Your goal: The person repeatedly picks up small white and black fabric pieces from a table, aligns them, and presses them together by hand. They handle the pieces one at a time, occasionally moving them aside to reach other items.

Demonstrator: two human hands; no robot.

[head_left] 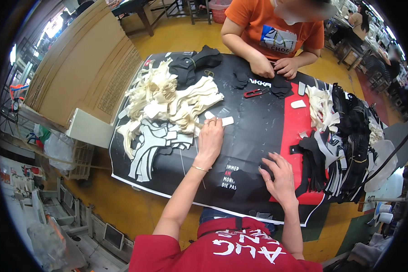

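My left hand (210,139) reaches to the middle of the table with its fingers curled together over a small white fabric piece (227,121). The ends of that piece show on both sides of the fingertips. Just left of this hand lie a heap of cream fabric strips (158,93) and a fanned stack of grey-white pieces with dark edges (145,149). My right hand (280,177) rests over the black tabletop sheet near its red band (292,136). Its fingers are spread, and it holds nothing.
Across the table, a person in an orange shirt (276,36) handles black pieces (282,87). Red-handled thread snips (255,93) lie near them. Bundles of black and white strips (349,136) fill the right end. Tall cardboard (84,68) stands at the left edge.
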